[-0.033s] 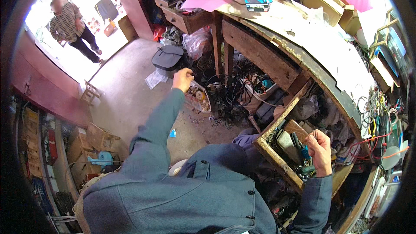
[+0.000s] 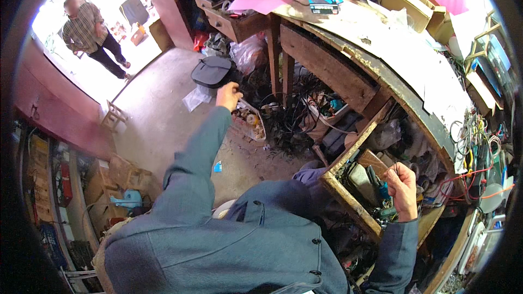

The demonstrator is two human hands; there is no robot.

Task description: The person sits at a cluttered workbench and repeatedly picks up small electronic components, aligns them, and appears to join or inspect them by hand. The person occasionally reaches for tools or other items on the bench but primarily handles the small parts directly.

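Observation:
My left hand (image 2: 228, 97) is stretched far out over the floor, its fingers curled together. Whatever it might hold is too small to make out. Just beyond it stands a black lidded bin (image 2: 211, 72), and beside it on the floor lies a shallow white tray (image 2: 263, 129) of small mixed parts. Over the open wooden drawer (image 2: 348, 202) at the right, my right hand (image 2: 402, 190) pinches a thin dark strand at its fingertips. Tools with dark and teal handles (image 2: 383, 190) lie in the drawer beside that hand.
A worktable (image 2: 403, 49) covered with papers and boxes curves along the right. Tangled cables (image 2: 297, 111) lie beneath it. A small wooden stool (image 2: 113, 117) stands at the left. In the bright doorway is another person (image 2: 90, 35). Coloured wires (image 2: 490, 152) hang at the far right.
My left hand has shifted slightly left and turned a little. My right hand stays in place over the drawer.

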